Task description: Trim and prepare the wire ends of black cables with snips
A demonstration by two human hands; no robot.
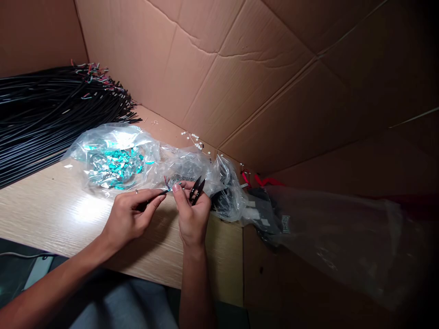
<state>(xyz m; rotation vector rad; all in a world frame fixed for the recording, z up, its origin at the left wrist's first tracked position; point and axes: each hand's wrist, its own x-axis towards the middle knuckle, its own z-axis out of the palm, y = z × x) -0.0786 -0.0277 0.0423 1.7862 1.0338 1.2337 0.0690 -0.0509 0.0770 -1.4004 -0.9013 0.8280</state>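
Observation:
Between the thumb and forefinger of my left hand (128,212) is the end of a black cable (163,192), with thin coloured wires (167,182) fanning out of its tip. My right hand (194,214) is closed around a pair of small black thread snips (197,190), blades pointing up and apart. Its thumb and forefinger also meet at the wire ends, where a small teal bit shows; what exactly they pinch is too small to tell. Just beyond the hands lies a clear plastic bag (96,167) with shiny teal pieces (120,167).
A large bundle of black cables (51,105) with bared coloured ends covers the table's left. More clear bags (226,183) of small parts lie to the right. Small white pieces (197,142) are scattered along the cardboard wall (206,77). A plastic sheet (336,246) hangs past the table edge.

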